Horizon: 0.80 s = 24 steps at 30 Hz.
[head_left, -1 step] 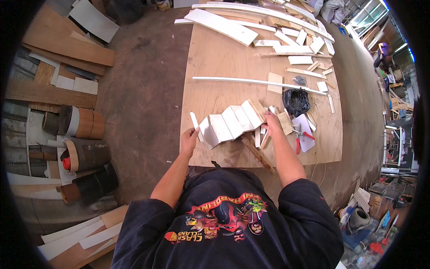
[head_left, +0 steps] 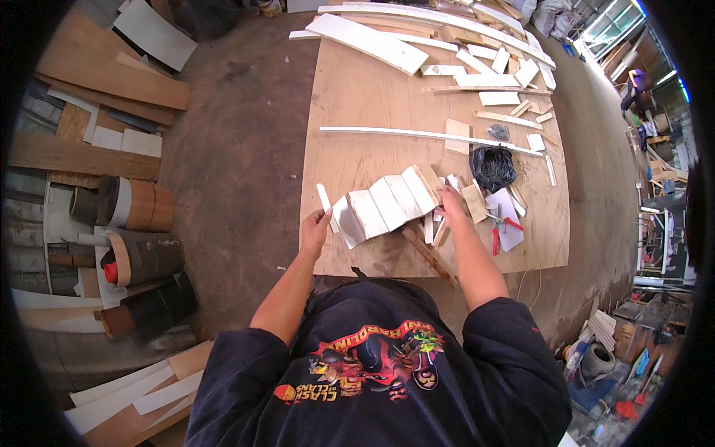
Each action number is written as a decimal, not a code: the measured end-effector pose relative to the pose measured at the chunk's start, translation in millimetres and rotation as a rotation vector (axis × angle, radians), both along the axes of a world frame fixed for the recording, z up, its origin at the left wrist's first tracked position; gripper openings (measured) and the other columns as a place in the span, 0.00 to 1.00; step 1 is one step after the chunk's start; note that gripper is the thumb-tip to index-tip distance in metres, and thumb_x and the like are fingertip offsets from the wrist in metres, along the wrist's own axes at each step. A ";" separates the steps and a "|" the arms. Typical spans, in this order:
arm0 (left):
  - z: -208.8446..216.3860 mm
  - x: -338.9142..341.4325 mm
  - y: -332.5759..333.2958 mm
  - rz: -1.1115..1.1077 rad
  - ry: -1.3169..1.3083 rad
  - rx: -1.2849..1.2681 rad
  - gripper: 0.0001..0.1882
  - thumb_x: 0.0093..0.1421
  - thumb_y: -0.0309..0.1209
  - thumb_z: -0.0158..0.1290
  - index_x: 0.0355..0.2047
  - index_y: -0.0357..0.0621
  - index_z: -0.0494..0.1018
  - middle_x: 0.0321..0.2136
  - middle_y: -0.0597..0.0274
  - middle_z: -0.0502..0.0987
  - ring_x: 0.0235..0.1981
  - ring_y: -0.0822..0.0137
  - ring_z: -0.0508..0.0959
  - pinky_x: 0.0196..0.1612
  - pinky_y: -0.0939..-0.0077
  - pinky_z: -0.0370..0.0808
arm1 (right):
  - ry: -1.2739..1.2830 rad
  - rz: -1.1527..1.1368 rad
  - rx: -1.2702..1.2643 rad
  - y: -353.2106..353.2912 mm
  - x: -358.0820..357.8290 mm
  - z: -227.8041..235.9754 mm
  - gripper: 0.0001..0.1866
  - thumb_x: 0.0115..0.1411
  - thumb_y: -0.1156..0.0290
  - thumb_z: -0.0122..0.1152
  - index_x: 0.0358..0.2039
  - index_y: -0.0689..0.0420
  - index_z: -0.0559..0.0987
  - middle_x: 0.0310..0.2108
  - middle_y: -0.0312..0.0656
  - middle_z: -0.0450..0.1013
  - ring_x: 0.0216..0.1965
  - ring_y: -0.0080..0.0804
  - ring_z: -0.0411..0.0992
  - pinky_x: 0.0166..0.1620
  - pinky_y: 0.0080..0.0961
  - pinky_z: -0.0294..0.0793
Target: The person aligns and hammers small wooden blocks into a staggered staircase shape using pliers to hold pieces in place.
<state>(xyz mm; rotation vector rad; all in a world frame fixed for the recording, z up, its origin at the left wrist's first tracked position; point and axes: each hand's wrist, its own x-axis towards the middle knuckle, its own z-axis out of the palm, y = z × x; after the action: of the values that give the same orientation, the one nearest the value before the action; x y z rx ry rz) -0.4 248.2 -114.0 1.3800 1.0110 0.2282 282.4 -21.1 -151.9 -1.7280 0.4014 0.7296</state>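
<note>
A white stepped wooden piece (head_left: 381, 206), folded like a small staircase, is held at a slant over the near part of the plywood tabletop (head_left: 372, 97). My right hand (head_left: 453, 206) grips its right end, by a bare-wood face. At the left end, my left hand (head_left: 316, 229) is closed, thumb and fingers pinching a narrow white wooden strip (head_left: 324, 200) beside the piece's end panel. Whether those fingers also touch the panel is hard to tell. Under the piece, a brown wooden stick (head_left: 430, 258) sticks out toward me.
Red-handled pliers (head_left: 496, 240) lie right of my right hand, near a black plastic bag (head_left: 493, 168). A long white strip (head_left: 402, 134) crosses the table. White boards and offcuts (head_left: 369, 45) crowd the far end. Rolls of sheet material (head_left: 153, 207) stand at left. Another person (head_left: 637, 93) is far right.
</note>
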 end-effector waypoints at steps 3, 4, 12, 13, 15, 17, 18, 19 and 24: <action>-0.6 13.8 10.2 -0.076 0.010 0.029 0.19 0.65 0.38 0.55 0.44 0.31 0.77 0.35 0.61 0.79 0.36 0.73 0.75 0.43 0.76 0.71 | -0.269 0.007 -0.320 9.2 -35.7 14.2 0.19 0.60 0.64 0.61 0.49 0.58 0.74 0.48 0.44 0.73 0.50 0.41 0.69 0.50 0.47 0.71; -1.0 20.0 12.8 -0.082 0.010 0.026 0.19 0.65 0.38 0.55 0.44 0.31 0.77 0.35 0.61 0.79 0.36 0.73 0.75 0.43 0.76 0.71 | -0.486 0.059 -0.527 7.6 -47.4 14.9 0.20 0.59 0.63 0.62 0.47 0.61 0.73 0.48 0.48 0.73 0.49 0.42 0.70 0.50 0.45 0.71; -14.0 60.9 28.4 -0.400 -0.056 -0.174 0.18 0.66 0.38 0.54 0.41 0.31 0.76 0.32 0.62 0.79 0.33 0.74 0.75 0.38 0.77 0.71 | 0.261 -0.163 -0.051 39.0 -141.0 25.6 0.25 0.60 0.50 0.63 0.40 0.63 0.75 0.27 0.46 0.73 0.20 0.32 0.70 0.21 0.30 0.69; -14.8 62.0 28.5 -0.415 -0.056 -0.182 0.18 0.66 0.38 0.54 0.41 0.31 0.76 0.32 0.62 0.79 0.33 0.74 0.75 0.38 0.77 0.71 | 0.313 -0.206 0.027 38.7 -142.4 15.9 0.25 0.61 0.49 0.62 0.39 0.62 0.75 0.26 0.44 0.73 0.17 0.28 0.68 0.17 0.26 0.66; -15.9 61.2 32.1 -0.452 -0.063 -0.195 0.18 0.66 0.38 0.54 0.39 0.31 0.76 0.31 0.63 0.78 0.32 0.74 0.74 0.38 0.77 0.70 | 0.290 -0.165 0.019 39.7 -140.5 6.2 0.25 0.62 0.48 0.60 0.42 0.60 0.74 0.28 0.43 0.74 0.22 0.29 0.71 0.22 0.27 0.69; -14.1 58.6 36.3 -0.468 -0.060 -0.180 0.17 0.66 0.38 0.54 0.39 0.32 0.76 0.31 0.63 0.78 0.32 0.74 0.74 0.38 0.77 0.70 | 0.249 -0.102 0.007 40.6 -140.0 9.3 0.25 0.64 0.47 0.58 0.44 0.58 0.74 0.32 0.42 0.75 0.27 0.30 0.73 0.28 0.27 0.72; -12.4 57.6 38.7 -0.472 -0.058 -0.160 0.17 0.66 0.38 0.54 0.39 0.32 0.76 0.30 0.63 0.78 0.32 0.74 0.74 0.39 0.77 0.70 | 0.247 -0.110 0.006 41.5 -141.6 7.0 0.25 0.64 0.47 0.58 0.44 0.58 0.74 0.32 0.42 0.75 0.27 0.30 0.73 0.28 0.27 0.72; -12.9 55.1 41.0 -0.478 -0.060 -0.163 0.17 0.66 0.38 0.54 0.39 0.32 0.76 0.30 0.63 0.78 0.32 0.74 0.74 0.39 0.77 0.70 | 0.229 -0.118 -0.024 42.1 -143.1 3.4 0.24 0.64 0.47 0.58 0.44 0.58 0.74 0.33 0.42 0.75 0.27 0.30 0.73 0.28 0.28 0.73; -22.6 40.6 40.6 -0.445 -0.041 -0.176 0.17 0.65 0.40 0.55 0.38 0.35 0.77 0.29 0.66 0.76 0.32 0.74 0.72 0.39 0.77 0.68 | 0.240 -0.127 -0.046 43.9 -143.7 2.8 0.24 0.63 0.48 0.59 0.44 0.58 0.75 0.35 0.40 0.75 0.31 0.28 0.73 0.32 0.27 0.73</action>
<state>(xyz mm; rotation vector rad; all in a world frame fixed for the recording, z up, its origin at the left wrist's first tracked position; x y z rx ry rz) 40.2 288.8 -136.6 1.3937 0.6511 -0.1601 138.8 22.7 -149.0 -1.6454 0.6915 0.8433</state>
